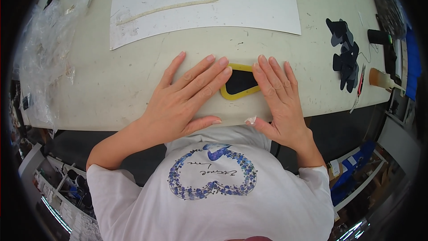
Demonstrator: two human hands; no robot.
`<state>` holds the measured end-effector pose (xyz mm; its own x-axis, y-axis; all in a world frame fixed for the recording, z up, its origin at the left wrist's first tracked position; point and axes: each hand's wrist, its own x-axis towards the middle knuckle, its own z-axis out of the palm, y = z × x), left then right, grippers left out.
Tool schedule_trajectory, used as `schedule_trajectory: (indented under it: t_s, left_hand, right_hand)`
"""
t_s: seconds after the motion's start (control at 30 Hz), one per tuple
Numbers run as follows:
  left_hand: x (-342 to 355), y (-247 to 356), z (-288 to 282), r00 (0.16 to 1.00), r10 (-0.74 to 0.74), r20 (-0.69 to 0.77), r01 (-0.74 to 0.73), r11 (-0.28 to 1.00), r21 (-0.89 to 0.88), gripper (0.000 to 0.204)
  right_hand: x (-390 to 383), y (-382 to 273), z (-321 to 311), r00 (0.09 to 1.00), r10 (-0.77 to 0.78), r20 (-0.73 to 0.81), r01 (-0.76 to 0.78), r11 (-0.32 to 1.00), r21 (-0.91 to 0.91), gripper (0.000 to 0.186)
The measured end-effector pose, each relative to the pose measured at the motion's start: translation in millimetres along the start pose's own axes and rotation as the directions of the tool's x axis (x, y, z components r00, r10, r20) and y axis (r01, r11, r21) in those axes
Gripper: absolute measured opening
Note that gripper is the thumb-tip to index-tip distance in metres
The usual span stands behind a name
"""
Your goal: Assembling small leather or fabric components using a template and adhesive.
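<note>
A rounded, teardrop-like piece with a yellow border and a black centre (241,83) lies on the pale table near its front edge. My left hand (189,87) rests flat with fingers spread, its index fingertip touching the yellow border at the left. From the other side, my right hand (280,93) lays its outstretched fingers over the right end of the piece, hiding that end. White tape or wrap covers the tip of the right thumb. Neither hand grasps anything.
Clear plastic wrapping (44,58) covers the table's left side. A white sheet (249,11) lies at the back, with a thin strip (171,7) on it. To the right are dark cut pieces (347,58), a red-handled pointed tool (360,82), a black thread spool (379,37) and an amber container (380,78).
</note>
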<state>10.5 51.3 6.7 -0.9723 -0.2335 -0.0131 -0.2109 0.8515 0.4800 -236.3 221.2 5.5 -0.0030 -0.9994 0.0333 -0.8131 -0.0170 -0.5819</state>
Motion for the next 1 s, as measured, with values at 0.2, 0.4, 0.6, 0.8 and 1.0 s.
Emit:
schedule_trajectory:
  t_s: [0.2, 0.4, 0.6, 0.8, 1.0]
  left_hand:
    - [-4.0, -2.0, -1.5, 0.999, 0.016, -0.039, -0.02, 0.996, -0.089, 0.069]
    - [0.6, -3.4, 1.7, 0.997, 0.047, -0.062, -0.049, 0.998, -0.034, 0.059]
    - [3.3, 5.9, 2.2, 0.998, 0.028, -0.063, -0.027, 1.0, 0.012, 0.06]
    - [8.5, -2.0, -5.1, 0.998, 0.051, -0.021, -0.051, 0.999, -0.001, 0.064]
    - [29.6, 3.1, -2.7, 0.979, 0.171, 0.114, -0.182, 0.978, 0.098, 0.082]
  right_hand:
    - [8.4, -15.5, 3.5, 0.979, -0.056, 0.196, 0.104, 0.964, -0.244, 0.098]
    - [12.6, -13.9, 6.2, 0.988, -0.04, 0.148, 0.059, 0.99, -0.126, 0.099]
    - [8.2, -4.6, 0.2, 0.996, -0.07, 0.055, 0.075, 0.993, -0.096, 0.097]
    - [6.9, 3.1, -5.1, 1.0, -0.016, -0.022, 0.015, 0.999, -0.05, 0.076]
    - [-7.9, 7.0, -0.5, 0.955, 0.087, -0.284, -0.054, 0.991, 0.123, 0.061]
